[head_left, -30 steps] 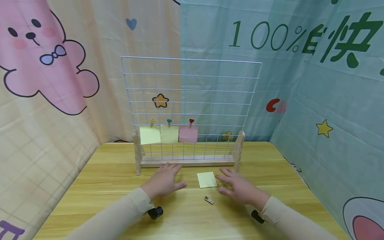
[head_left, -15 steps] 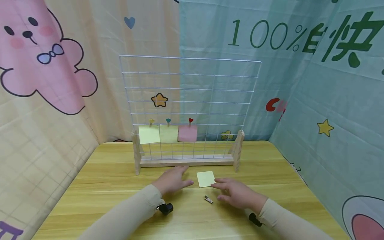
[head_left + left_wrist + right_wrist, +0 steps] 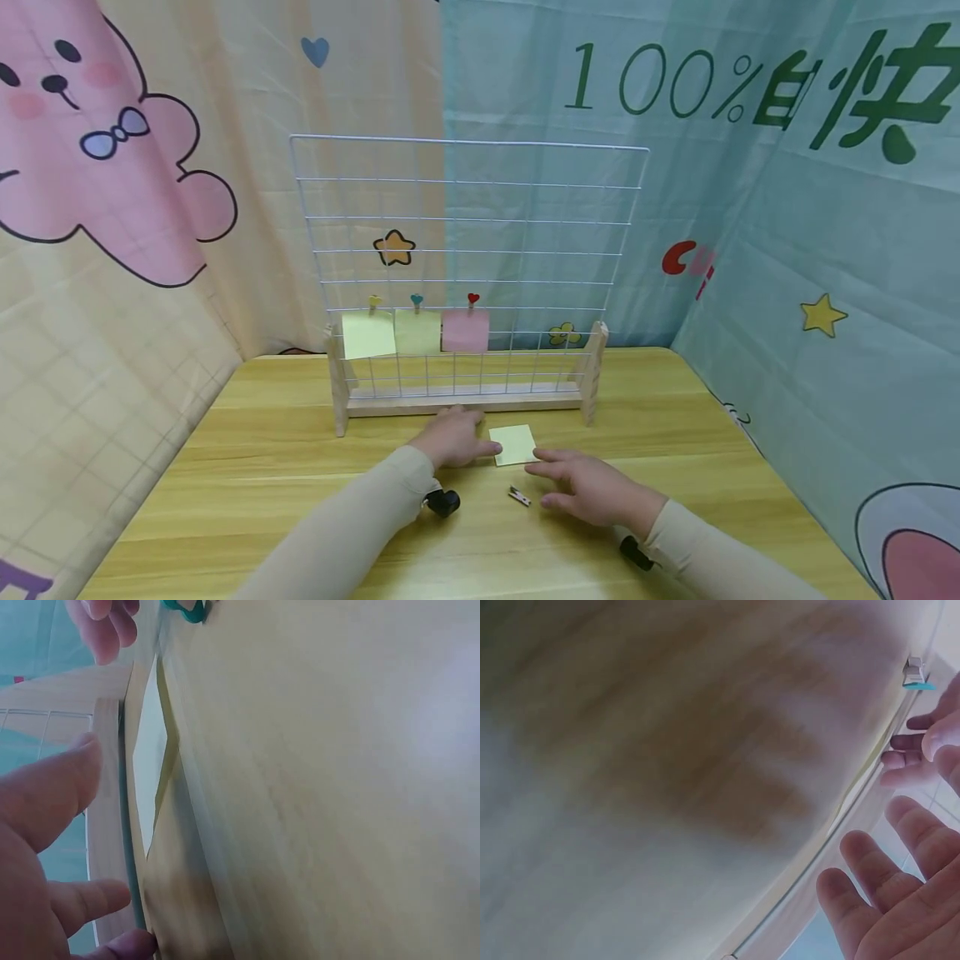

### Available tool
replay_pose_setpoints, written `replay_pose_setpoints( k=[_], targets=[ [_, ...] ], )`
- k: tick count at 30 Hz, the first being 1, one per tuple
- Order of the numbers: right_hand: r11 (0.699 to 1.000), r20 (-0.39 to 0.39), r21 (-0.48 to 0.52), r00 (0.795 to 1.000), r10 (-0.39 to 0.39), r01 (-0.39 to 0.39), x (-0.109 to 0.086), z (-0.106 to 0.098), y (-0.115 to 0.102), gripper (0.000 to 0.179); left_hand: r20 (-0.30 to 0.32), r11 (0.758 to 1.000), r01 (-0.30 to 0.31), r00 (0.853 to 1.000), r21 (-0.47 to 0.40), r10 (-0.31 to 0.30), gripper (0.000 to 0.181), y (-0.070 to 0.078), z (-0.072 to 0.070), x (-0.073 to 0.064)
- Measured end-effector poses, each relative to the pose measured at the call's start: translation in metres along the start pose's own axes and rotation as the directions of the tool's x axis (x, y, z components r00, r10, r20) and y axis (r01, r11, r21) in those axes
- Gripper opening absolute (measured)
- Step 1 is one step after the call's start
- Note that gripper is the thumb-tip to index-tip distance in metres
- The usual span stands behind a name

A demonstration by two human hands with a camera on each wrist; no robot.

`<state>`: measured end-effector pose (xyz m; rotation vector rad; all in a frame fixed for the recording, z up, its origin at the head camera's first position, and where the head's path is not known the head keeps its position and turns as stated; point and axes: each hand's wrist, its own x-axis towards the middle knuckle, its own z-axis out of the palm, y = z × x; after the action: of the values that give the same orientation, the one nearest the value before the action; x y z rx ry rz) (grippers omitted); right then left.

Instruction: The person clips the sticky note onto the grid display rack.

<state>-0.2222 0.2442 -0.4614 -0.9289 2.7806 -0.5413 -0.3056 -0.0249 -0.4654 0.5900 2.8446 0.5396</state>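
Observation:
A pale yellow sticky note (image 3: 513,445) lies on the table between my two hands. My left hand (image 3: 453,437) is at its left edge, thumb tip overlapping the paper in the head view and fingers near the rack's base. In the left wrist view, the note (image 3: 152,765) is lifted slightly along one side. My right hand (image 3: 600,487) hovers at the note's right edge with fingers spread loosely. Just in front of the note lies a small clothespin (image 3: 519,496), whose teal end shows in the right wrist view. Neither hand grips anything.
A white wire grid rack (image 3: 480,250) in a wooden stand (image 3: 465,406) stands behind the hands. On it hang two yellow-green notes (image 3: 368,335) and a pink note (image 3: 465,332), each under a heart-topped clothespin. Printed curtains (image 3: 810,375) border the wooden table (image 3: 247,467).
My left hand has moved right, up to the note's left edge. My right hand has shifted slightly left to its right edge. The head view has tilted a little.

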Motion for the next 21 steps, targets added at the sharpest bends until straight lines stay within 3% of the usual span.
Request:
replay_pose_setpoints(
  k=[11,21],
  targets=[
    [1.000,0.015,0.023,1.000,-0.001,0.001,0.002,0.000,0.002,0.054,-0.001,0.995,0.025,1.000,0.095,-0.026,0.084,0.013,0.012,0.012],
    [0.999,0.025,0.036,1.000,0.009,-0.010,0.001,-0.001,0.004,0.052,-0.026,1.000,0.025,0.999,0.008,-0.025,0.075,0.013,0.012,0.015]
  ],
)
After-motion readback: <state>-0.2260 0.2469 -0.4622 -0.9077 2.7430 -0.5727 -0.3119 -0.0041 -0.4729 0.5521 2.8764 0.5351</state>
